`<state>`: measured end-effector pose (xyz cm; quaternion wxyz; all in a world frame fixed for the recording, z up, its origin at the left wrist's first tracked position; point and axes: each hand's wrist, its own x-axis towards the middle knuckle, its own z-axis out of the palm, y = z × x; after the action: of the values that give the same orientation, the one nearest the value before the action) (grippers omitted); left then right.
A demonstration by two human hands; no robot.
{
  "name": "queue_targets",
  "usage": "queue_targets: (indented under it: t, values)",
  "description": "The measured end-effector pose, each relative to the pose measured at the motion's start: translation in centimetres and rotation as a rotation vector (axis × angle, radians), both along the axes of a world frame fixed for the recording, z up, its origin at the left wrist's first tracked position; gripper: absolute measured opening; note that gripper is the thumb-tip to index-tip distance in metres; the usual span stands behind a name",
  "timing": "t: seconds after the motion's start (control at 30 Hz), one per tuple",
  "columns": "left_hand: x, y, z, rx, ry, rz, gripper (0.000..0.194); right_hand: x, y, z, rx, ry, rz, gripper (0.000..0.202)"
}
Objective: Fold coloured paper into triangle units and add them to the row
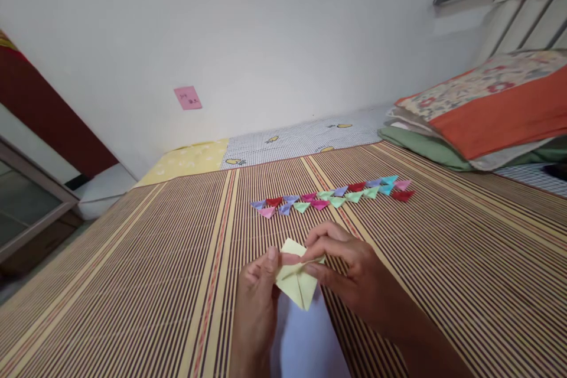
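Observation:
A pale yellow sheet of paper (301,288), creased and partly folded, is held up between my two hands. My left hand (259,289) grips its left side, with the thumb on top and a finger reaching across the paper. From the right, my right hand (343,260) pinches a folded edge between thumb and fingers. Beyond them, small folded paper triangles (337,202) in pink, red, blue, purple and green lie in two rows on the striped mat (177,260).
Stacked bedding with an orange and floral cover (496,106) lies at the back right, below a radiator (527,18). A patterned sheet (287,139) borders the wall, where a pink note (188,97) is stuck. White cloth (305,342) shows beneath my hands.

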<state>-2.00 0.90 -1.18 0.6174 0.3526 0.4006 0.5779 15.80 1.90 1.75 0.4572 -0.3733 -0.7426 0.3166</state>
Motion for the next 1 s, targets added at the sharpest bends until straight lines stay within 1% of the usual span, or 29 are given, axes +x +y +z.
queue_targets:
  t: [0.13, 0.2, 0.27, 0.37, 0.47, 0.53, 0.67, 0.8, 0.9, 1.0]
  values:
    - [-0.4, 0.0, -0.3, 0.113, 0.077, -0.022, 0.034, -0.4, 0.6, -0.7, -0.064, 0.159, -0.045, 0.018]
    - [-0.3, 0.0, 0.0, 0.095, 0.127, -0.035, 0.034, -0.7, 0.7, -1.0, -0.104, 0.215, -0.045, 0.017]
    - [0.0, 0.0, 0.4, 0.054, 0.179, 0.002, 0.029, -0.9, 0.7, -1.1, -0.147, 0.258, -0.026, 0.017]
    - [0.5, -0.2, 1.0, 0.077, 0.225, 0.029, 0.027, -1.2, 0.7, -1.3, -0.228, 0.315, -0.004, 0.019]
    - [0.7, -0.4, 1.1, 0.086, 0.254, 0.039, 0.025, -1.2, 0.8, -1.5, -0.345, 0.380, 0.042, 0.022]
    - [0.8, -0.5, 1.1, 0.079, 0.256, 0.044, 0.026, -1.3, 0.8, -1.7, -0.382, 0.397, 0.061, 0.024]
    - [1.0, -0.4, 1.3, 0.064, 0.228, 0.070, 0.028, -1.4, 0.7, -1.8, -0.328, 0.374, 0.024, 0.025]
    - [1.0, -0.5, 1.5, 0.063, 0.238, 0.107, 0.028, -1.4, 0.5, -1.4, -0.281, 0.301, 0.000, 0.027]
    - [0.8, -0.6, 1.4, 0.100, 0.275, 0.074, 0.027, -1.2, 0.5, -1.0, -0.224, 0.224, -0.020, 0.023]
    - [0.6, -0.7, 1.3, 0.143, 0.319, 0.011, 0.022, -1.1, 0.5, -0.7, -0.162, 0.220, -0.011, 0.014]
